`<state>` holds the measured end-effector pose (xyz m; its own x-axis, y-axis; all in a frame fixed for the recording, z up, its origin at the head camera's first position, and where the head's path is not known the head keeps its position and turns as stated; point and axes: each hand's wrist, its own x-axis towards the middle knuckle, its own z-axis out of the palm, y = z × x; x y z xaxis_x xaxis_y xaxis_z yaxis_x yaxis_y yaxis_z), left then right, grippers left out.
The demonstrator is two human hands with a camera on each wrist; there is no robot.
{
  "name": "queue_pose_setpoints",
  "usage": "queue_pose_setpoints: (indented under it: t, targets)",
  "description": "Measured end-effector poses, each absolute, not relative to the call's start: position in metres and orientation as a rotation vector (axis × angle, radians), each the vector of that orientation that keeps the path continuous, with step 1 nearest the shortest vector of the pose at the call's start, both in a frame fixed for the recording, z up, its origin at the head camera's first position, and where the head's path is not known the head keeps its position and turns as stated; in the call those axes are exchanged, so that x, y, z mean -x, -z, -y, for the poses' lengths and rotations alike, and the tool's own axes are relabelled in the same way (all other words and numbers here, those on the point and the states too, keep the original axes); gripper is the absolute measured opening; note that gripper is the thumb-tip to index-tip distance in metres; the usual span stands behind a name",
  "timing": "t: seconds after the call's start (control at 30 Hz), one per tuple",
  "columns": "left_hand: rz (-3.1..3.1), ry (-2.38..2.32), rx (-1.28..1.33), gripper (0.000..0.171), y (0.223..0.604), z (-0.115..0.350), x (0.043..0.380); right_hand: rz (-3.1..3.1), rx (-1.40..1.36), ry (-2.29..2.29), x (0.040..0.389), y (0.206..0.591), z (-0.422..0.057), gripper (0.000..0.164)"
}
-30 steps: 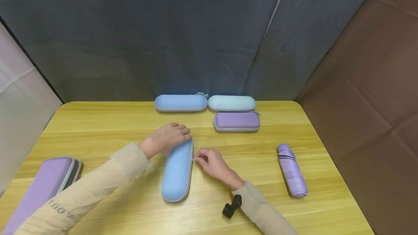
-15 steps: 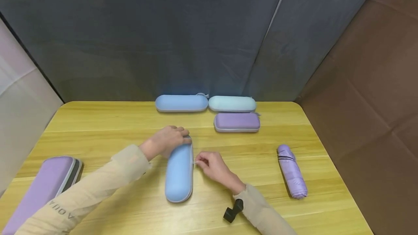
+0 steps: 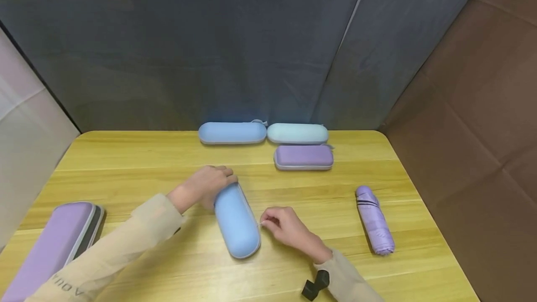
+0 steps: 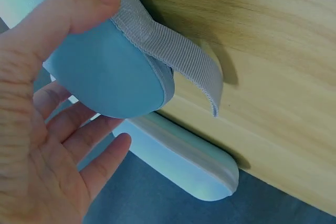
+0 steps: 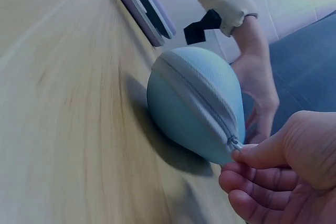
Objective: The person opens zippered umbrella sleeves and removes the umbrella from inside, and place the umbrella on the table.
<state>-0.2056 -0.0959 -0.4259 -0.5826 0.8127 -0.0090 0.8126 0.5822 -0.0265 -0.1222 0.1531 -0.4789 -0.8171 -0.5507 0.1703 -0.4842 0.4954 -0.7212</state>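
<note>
A light blue zippered hard case [image 3: 237,223] lies slanted near the middle of the table. My left hand [image 3: 208,183] grips its far end, with the thumb on one side and the fingers round the other in the left wrist view. Beside that thumb a grey fabric strap [image 4: 184,59] sticks out from the case's end. My right hand [image 3: 288,228], at the case's right side, pinches the zipper pull [image 5: 236,144] between thumb and forefinger. The zipper seam [image 5: 197,95] looks closed on the stretch seen in the right wrist view.
Along the back edge lie another blue case [image 3: 232,133] and a mint case [image 3: 298,133], with a purple case [image 3: 304,156] in front. A folded purple umbrella [image 3: 375,220] lies right. A large purple case [image 3: 54,241], its side showing a dark gap, stands left.
The blue case's near end has swung right. My right hand has moved right and nearer along the seam with the zipper pull; my left hand has shifted slightly left and nearer.
</note>
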Motion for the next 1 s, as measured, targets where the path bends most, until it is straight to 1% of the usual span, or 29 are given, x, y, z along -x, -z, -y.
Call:
queue_pose_setpoints:
  t: [0.17,0.5,0.77,1.0]
  targets:
    - [2.872,0.016,1.391,0.078,0.426,0.099,0.205,-2.632,0.884,1.238,0.118,0.478,-0.166,0.006]
    - [2.893,0.112,1.318,0.075,0.433,0.105,0.203,-2.651,0.797,1.242,0.119,0.482,-0.186,0.006]
    - [2.861,0.204,1.211,0.075,0.439,0.113,0.192,-2.703,0.712,1.226,0.122,0.481,-0.198,0.006]
    - [2.839,0.242,1.1,0.073,0.447,0.115,0.181,-2.747,0.696,1.215,0.125,0.481,-0.204,0.007]
